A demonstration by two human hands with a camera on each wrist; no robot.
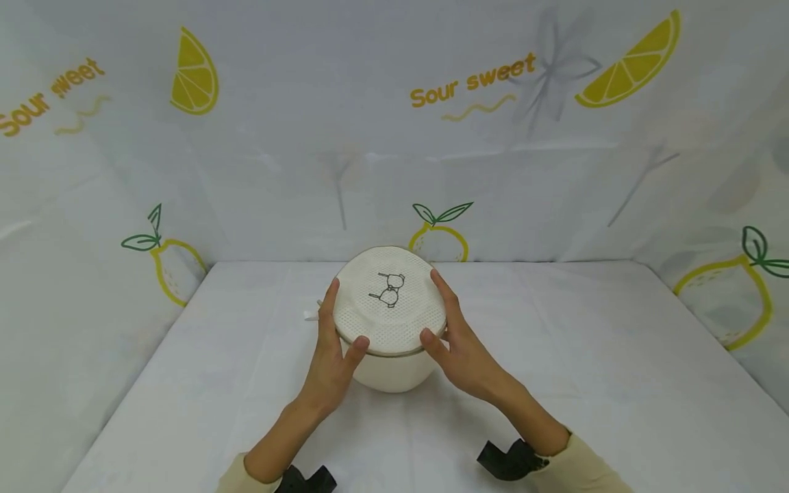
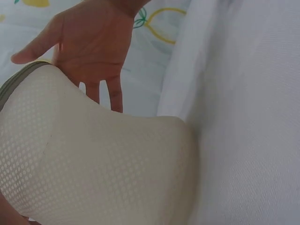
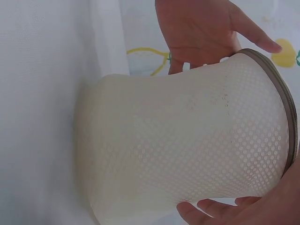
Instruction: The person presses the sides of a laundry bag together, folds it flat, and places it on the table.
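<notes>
A cream mesh laundry bag (image 1: pixel 394 373), shaped like an upright drum, stands in front of me. Its round top (image 1: pixel 385 329) carries a line drawing of two birds and has a zipper running round the rim. My left hand (image 1: pixel 329 363) holds the bag's left side, thumb at the near rim and fingers along the edge. On the opposite side my right hand (image 1: pixel 462 352) holds it the same way. Both wrist views show the honeycomb mesh wall (image 2: pixel 117 164) and the brownish zipper band (image 3: pixel 281 89); some fingertips are hidden behind the bag.
A white cloth covers the table (image 1: pixel 555 363). Behind it hangs a pale curtain (image 1: pixel 277 157) printed with lemons and lettering. A small white loop (image 1: pixel 311 315) sticks out left of the bag. Black straps (image 1: pixel 508 461) sit near both wrists.
</notes>
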